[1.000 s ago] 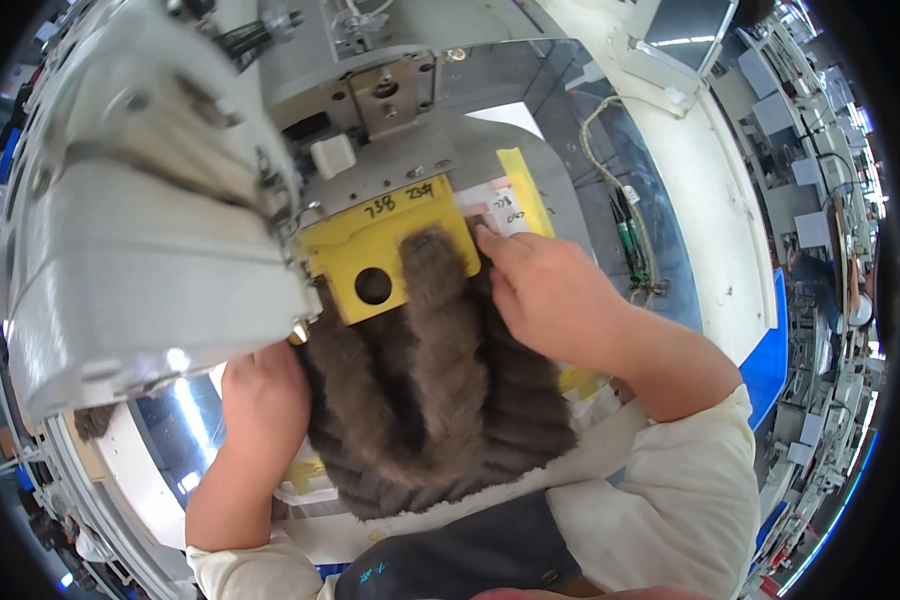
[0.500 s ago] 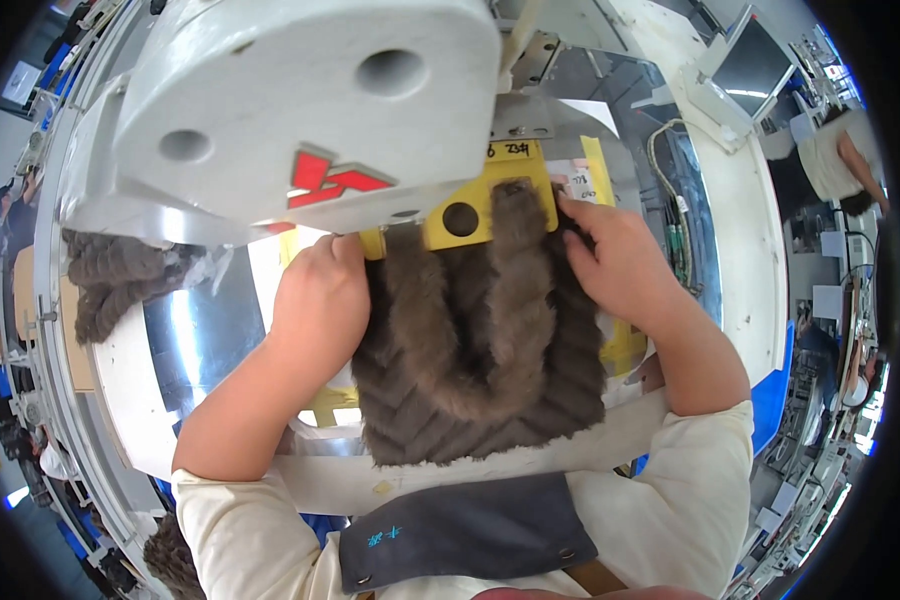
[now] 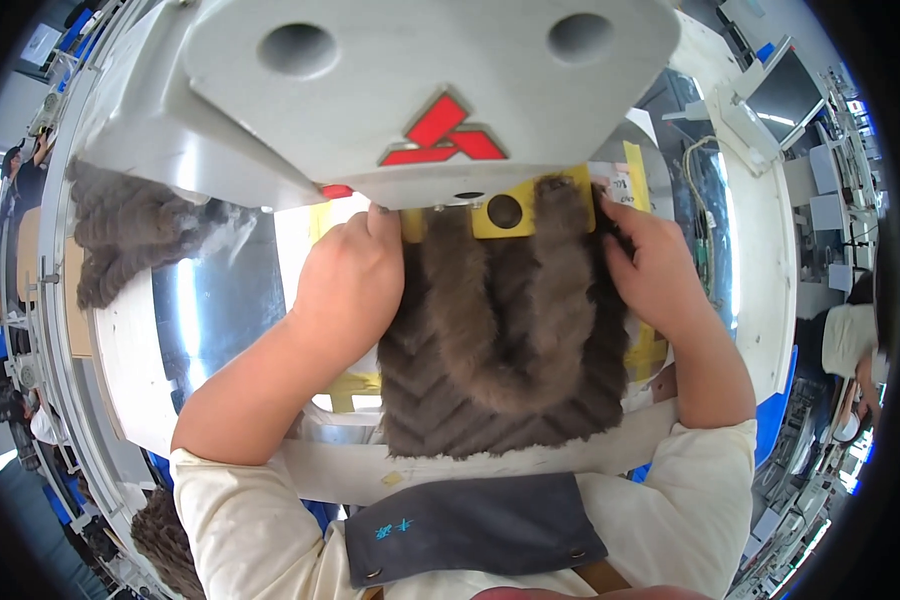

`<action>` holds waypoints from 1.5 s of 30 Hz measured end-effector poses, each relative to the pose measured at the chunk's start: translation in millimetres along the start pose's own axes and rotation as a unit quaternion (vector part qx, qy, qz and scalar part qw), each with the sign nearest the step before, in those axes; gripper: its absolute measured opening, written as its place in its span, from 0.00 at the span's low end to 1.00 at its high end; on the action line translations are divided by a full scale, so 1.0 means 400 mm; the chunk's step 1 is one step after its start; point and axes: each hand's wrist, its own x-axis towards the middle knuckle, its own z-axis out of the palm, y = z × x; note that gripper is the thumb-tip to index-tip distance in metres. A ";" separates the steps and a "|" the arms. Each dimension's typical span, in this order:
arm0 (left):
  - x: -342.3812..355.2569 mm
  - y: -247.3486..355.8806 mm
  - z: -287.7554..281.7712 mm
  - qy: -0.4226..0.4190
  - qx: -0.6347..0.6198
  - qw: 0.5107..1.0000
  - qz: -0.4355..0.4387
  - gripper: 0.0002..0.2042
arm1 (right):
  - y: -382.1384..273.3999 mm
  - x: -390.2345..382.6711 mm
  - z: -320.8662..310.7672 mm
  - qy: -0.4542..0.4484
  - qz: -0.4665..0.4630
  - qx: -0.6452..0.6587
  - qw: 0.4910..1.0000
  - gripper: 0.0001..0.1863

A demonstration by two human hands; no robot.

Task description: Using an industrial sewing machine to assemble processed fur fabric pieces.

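Note:
Dark brown ribbed fur (image 3: 440,420), with a U-shaped fur strip (image 3: 560,320) on it, lies beneath the grey machine head (image 3: 430,60). A yellow plate (image 3: 500,175) with a round hole spans its top. My left hand (image 3: 345,280) is curled at the fur's upper left edge, index finger raised toward the machine; what it grips is hidden. My right hand (image 3: 650,260) touches the upper right edge beside the plate, index finger and thumb apart, other fingers bent.
More brown fur (image 3: 110,230) lies at the left of the table, another bundle (image 3: 165,540) low left. A monitor (image 3: 780,100) stands back right, near a cable (image 3: 700,170) and a blue bin (image 3: 775,410). Other people (image 3: 845,350) are at far right and far left (image 3: 20,170).
The view has shifted, so the machine head now fills the top and hides more of the plate. My left index finger has risen toward the machine. The person at right appears lower.

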 end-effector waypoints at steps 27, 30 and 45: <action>-0.016 0.003 -0.016 0.035 0.020 0.998 0.052 0.11 | -0.003 -0.008 -0.001 0.019 -0.037 -0.050 0.998 0.27; -0.013 0.021 -0.022 0.029 0.026 0.998 0.048 0.13 | -0.021 0.004 -0.005 0.029 -0.167 -0.075 0.983 0.33; -0.040 0.092 -0.075 0.056 0.019 0.992 0.109 0.16 | 0.016 -0.007 0.020 -0.021 -0.235 -0.131 0.963 0.29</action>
